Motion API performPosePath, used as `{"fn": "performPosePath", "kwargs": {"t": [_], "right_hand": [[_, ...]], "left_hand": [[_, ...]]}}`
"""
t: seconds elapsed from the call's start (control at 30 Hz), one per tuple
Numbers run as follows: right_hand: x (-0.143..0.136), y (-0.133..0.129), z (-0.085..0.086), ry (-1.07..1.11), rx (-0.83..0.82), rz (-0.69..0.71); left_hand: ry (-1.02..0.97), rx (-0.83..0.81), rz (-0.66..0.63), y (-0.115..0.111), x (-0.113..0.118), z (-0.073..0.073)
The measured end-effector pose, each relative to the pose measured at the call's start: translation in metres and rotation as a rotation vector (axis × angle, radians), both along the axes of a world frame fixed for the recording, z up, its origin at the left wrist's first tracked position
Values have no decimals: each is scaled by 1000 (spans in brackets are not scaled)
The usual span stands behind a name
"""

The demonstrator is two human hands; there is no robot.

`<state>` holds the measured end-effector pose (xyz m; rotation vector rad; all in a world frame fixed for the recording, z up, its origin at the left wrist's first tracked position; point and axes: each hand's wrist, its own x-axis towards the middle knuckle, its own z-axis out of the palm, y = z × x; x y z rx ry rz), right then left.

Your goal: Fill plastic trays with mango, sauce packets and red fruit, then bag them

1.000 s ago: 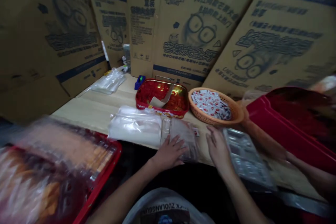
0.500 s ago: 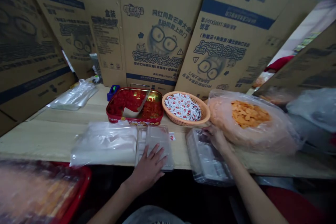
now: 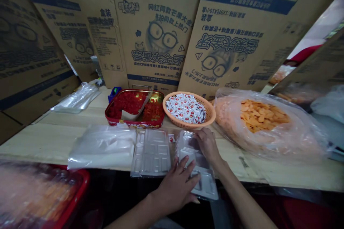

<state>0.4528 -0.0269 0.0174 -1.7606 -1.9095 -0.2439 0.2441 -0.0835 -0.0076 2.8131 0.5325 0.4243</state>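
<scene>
A clear plastic compartment tray (image 3: 206, 179), perhaps several nested together, lies at the table's front edge with its near end jutting past it. My left hand (image 3: 178, 184) rests over its left side, fingers spread. At its far right corner my right hand (image 3: 208, 145) grips the rim with bent fingers; the thumb is mostly hidden. Just to the left, more clear compartment trays (image 3: 156, 152) lie flat, touched by neither hand. One small white and red sachet (image 3: 171, 138) sits between the two groups of trays.
Behind stand a red tin (image 3: 113, 118) of red food with a scoop (image 3: 131, 115) and an orange basket (image 3: 211, 114) of sachets. A large bag (image 3: 228, 123) of orange chips is at right; plastic bags (image 3: 102, 146) lie left. Cardboard boxes (image 3: 156, 35) wall the back.
My left hand has moved right, from the left trays onto the right-hand tray. My right hand and that tray have shifted left, closer to the other trays. The view has turned slightly right.
</scene>
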Motion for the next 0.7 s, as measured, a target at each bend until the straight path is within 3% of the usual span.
{"fn": "performPosePath", "kwargs": {"t": [0.17, 0.3, 0.37, 0.43, 0.53, 0.6, 0.7], "right_hand": [[4, 6, 5, 42, 103, 54], [6, 13, 25, 168, 182, 113], [2, 13, 38, 210, 230, 140], [-5, 10, 50, 239, 248, 202], [-5, 8, 63, 249, 214, 250], [15, 11, 69, 262, 214, 161], [82, 21, 76, 292, 213, -154]], "left_hand": [[-30, -82, 22, -3, 1, 3], [-312, -239, 92, 0, 5, 13], [-592, -478, 219, 7, 9, 21], [-825, -900, 340, 17, 16, 32], [-920, -1503, 428, 32, 26, 51], [-936, -1684, 462, 40, 31, 61], [-984, -1770, 503, 47, 33, 68]]}}
